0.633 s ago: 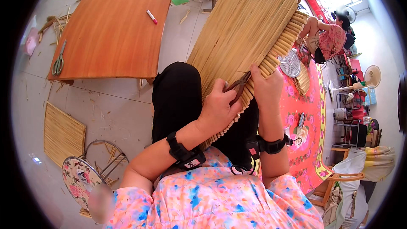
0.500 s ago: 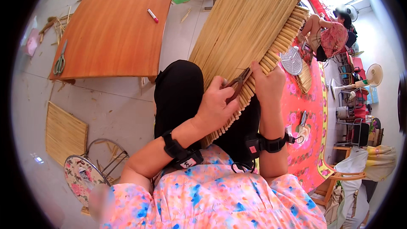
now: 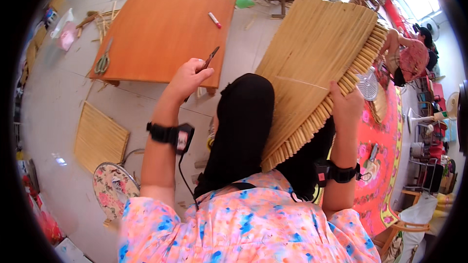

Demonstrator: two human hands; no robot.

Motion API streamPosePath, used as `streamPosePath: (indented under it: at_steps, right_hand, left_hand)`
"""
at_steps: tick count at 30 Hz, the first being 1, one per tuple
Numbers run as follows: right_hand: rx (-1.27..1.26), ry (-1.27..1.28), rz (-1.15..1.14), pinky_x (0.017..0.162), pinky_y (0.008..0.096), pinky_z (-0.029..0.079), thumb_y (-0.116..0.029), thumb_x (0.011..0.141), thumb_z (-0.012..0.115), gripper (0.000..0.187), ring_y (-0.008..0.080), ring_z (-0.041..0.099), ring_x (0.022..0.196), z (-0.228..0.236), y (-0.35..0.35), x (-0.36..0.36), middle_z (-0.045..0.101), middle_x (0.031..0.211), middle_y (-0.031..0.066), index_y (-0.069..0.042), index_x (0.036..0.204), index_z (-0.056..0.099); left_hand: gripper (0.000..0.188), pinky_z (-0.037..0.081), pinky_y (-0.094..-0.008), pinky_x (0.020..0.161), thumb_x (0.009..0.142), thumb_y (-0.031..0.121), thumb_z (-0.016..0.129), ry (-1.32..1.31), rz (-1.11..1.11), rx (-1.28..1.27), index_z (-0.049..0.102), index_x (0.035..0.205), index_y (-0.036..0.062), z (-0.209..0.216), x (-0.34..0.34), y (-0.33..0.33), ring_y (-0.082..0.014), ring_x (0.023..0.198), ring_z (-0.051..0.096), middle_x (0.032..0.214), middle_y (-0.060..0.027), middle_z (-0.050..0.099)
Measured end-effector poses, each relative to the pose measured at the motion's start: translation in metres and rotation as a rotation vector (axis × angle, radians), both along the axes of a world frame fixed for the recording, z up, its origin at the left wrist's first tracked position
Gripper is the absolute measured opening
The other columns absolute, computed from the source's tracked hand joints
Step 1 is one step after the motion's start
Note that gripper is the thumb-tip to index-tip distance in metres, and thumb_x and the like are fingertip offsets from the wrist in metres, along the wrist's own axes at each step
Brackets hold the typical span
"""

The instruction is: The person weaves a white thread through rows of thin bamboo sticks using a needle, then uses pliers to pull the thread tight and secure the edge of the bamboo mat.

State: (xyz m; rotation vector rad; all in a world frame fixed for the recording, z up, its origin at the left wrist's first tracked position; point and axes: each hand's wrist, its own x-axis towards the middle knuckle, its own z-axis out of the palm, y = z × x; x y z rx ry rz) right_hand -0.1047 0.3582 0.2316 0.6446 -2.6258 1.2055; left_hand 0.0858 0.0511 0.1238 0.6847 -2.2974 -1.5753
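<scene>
My left hand (image 3: pixel 189 82) is lifted near the front right corner of the low wooden table, closed around a pair of dark pliers (image 3: pixel 210 59). Their jaws point up and away from me; most of the handles are hidden in the palm. Across my lap leans a panel of straw-coloured stalks (image 3: pixel 312 44), with a row of stalk ends sticking out along its right edge. My right hand (image 3: pixel 347 104) grips that edge, thumb on the face and fingers mostly out of sight behind. A thin pale strand (image 3: pixel 302 83) runs over the panel to the thumb.
The orange-brown low table (image 3: pixel 165 24) at left carries scissors (image 3: pixel 103 58) and a marker (image 3: pixel 214 20). Another stalk panel (image 3: pixel 101 137) lies on the floor near a flowered round stool (image 3: pixel 114 187). To the right is a red flowered cloth (image 3: pixel 373 141). Other people sit at the far side.
My left hand has drawn the pliers off the panel's right edge and swung them left toward the table. The right hand still holds the edge. The whole view has shifted.
</scene>
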Motion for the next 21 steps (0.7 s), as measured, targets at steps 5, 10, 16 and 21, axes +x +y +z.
streamPosePath:
  at_steps: [5, 10, 16, 21]
  right_hand:
    - [0.068, 0.032, -0.036, 0.068, 0.0378, 0.052, -0.020, 0.083, 0.070, 0.029, 0.0282, 0.070, 0.076, -0.006, -0.002, -0.003, 0.070, 0.081, 0.0190, 0.006, 0.094, 0.065]
    - [0.040, 0.049, 0.002, 0.066, 0.0345, 0.051, -0.019, 0.084, 0.070, 0.026, 0.0224, 0.067, 0.071, -0.021, 0.001, -0.013, 0.069, 0.079, 0.0150, 0.004, 0.094, 0.064]
    - [-0.162, 0.026, 0.066, 0.063, 0.0321, 0.050, -0.017, 0.086, 0.068, 0.023, 0.0198, 0.065, 0.065, -0.021, 0.001, -0.007, 0.068, 0.076, 0.0135, 0.003, 0.097, 0.065]
    - [-0.188, -0.084, 0.110, 0.064, 0.0290, 0.050, -0.015, 0.087, 0.067, 0.024, 0.0128, 0.064, 0.068, -0.020, 0.005, -0.003, 0.070, 0.080, 0.0091, 0.003, 0.103, 0.065]
  left_hand:
    - [0.025, 0.048, -0.0423, 0.087, 0.086, 0.024, 0.062, -0.275, 0.298, -0.634, 0.065, 0.096, 0.0015, -0.128, -0.020, -0.063, -0.0342, 0.100, 0.056, 0.111, -0.0162, 0.055]
    - [0.030, 0.049, -0.0459, 0.087, 0.085, 0.029, 0.066, -0.406, 0.430, -0.911, 0.059, 0.106, 0.0086, -0.171, -0.029, -0.071, -0.0317, 0.115, 0.050, 0.122, -0.0132, 0.050]
    - [0.036, 0.048, -0.0477, 0.087, 0.085, 0.027, 0.069, -0.513, 0.484, -0.897, 0.051, 0.113, 0.0120, -0.162, -0.042, -0.059, -0.0329, 0.117, 0.048, 0.126, -0.0113, 0.048]
    - [0.036, 0.047, -0.0466, 0.090, 0.083, 0.024, 0.070, -0.540, 0.447, -0.844, 0.055, 0.113, 0.0101, -0.125, -0.043, -0.051, -0.0350, 0.117, 0.049, 0.126, -0.0136, 0.050]
